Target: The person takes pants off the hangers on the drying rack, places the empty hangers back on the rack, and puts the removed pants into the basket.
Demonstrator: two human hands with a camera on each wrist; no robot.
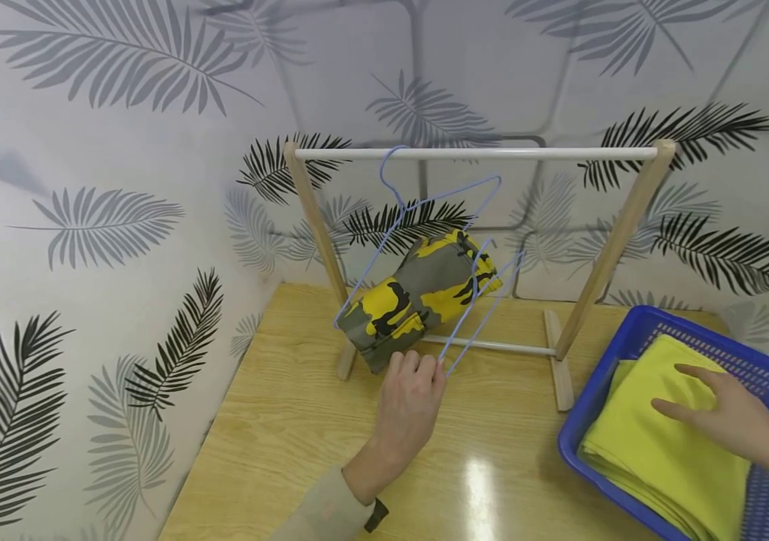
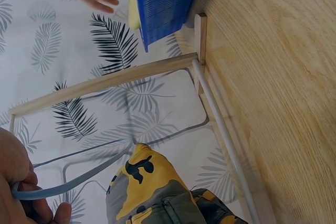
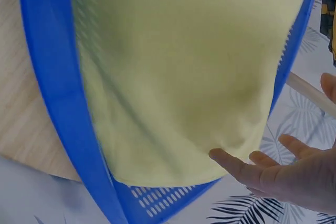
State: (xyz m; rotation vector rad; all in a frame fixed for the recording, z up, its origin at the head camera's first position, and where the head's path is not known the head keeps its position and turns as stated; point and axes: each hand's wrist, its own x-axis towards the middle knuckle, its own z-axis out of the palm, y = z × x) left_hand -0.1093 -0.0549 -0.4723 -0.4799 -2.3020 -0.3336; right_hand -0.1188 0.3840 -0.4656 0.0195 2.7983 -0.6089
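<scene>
Left hand (image 1: 411, 398) gripped a blue hanger (image 2: 58, 189); right hand (image 1: 729, 413) spread over yellow cloth (image 1: 682, 469) — likely fetching it, a pinch needed next.

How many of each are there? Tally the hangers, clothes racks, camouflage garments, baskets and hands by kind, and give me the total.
Hangers: 2 (hung hanger, held hanger)
Clothes rack: 1
Camouflage garment: 1
Basket: 1
Hands: 2 (left hand, right hand)
Total: 7
</scene>
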